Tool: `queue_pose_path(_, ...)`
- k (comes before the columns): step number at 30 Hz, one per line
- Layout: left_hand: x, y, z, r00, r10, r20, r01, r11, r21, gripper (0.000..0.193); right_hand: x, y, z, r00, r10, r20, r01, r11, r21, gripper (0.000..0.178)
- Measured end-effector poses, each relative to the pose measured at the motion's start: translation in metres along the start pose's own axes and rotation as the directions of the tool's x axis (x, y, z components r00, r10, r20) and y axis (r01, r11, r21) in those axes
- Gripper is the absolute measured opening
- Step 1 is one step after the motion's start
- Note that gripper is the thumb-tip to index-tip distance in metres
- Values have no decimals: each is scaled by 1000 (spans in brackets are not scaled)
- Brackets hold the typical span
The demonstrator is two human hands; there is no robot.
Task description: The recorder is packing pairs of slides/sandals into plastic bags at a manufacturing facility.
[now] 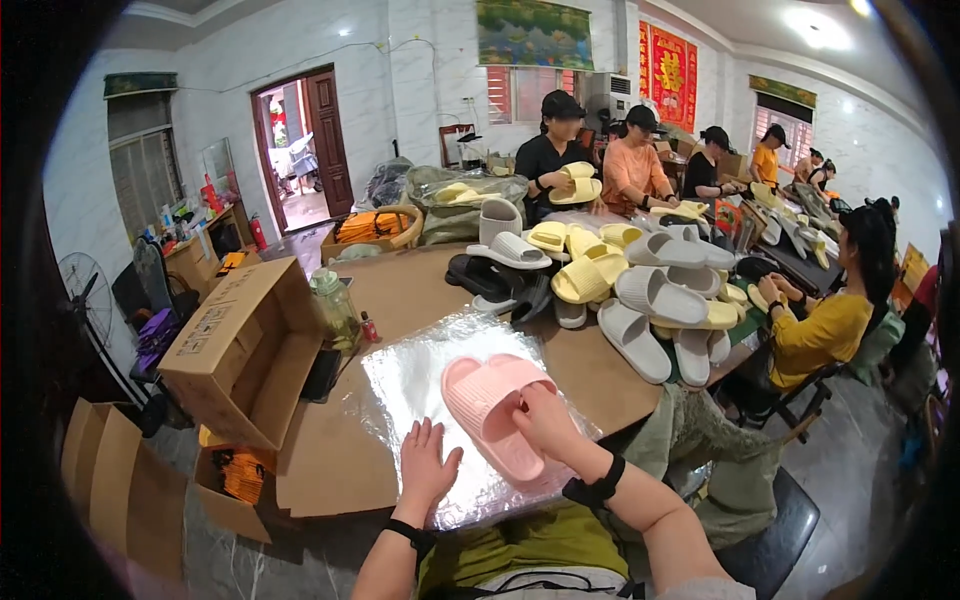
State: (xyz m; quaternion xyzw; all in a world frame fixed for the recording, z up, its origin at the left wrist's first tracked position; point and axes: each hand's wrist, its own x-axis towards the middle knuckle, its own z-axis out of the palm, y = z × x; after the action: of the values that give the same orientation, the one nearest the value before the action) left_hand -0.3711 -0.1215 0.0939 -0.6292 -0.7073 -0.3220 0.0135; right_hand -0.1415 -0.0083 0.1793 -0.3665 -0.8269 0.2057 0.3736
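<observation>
A pair of pink slide slippers [482, 402], one seemingly overlapping the other, is tilted over a stack of shiny clear plastic bags [405, 372] at the table's near edge. My right hand [552, 428] grips the slippers at the strap opening, its fingers closed on the inner edge. Left of them, my left hand [428, 465] lies with its fingers stretched out on the plastic and holds nothing. A black band circles each wrist.
Grey, yellow and black slippers [655, 295] are heaped at the table's right. An open cardboard box [235, 350], a glass jar [335, 308] and a small red bottle [369, 327] stand left. Several people handle slippers across the table, including one in yellow [825, 330].
</observation>
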Motion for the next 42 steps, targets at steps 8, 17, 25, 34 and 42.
queue_pose_path(8, -1, 1, 4, 998, 27, -63, -26, 1000, 17, 65, -3, 24, 50, 993, 115, 17, -107, 961, -255, 37)
queue_pose_path(17, -3, 1, 1, 998, -6, -60, 5, 1000, -8, 64, -2, 32, 54, 994, 53, -98, -67, 988, -138, 38)
queue_pose_path(25, -3, -3, 4, 995, 29, -96, -30, 1000, -8, 63, -2, 30, 53, 992, 106, -75, -116, 982, -148, 38)
queue_pose_path(34, -3, 1, 3, 997, -3, -80, 1, 1000, -23, 62, -3, 32, 53, 990, 118, -78, -127, 984, -122, 36)
queue_pose_path(42, -3, 0, 3, 997, -1, -74, 0, 1000, -24, 61, -2, 32, 53, 992, 95, -87, -105, 987, -119, 37)
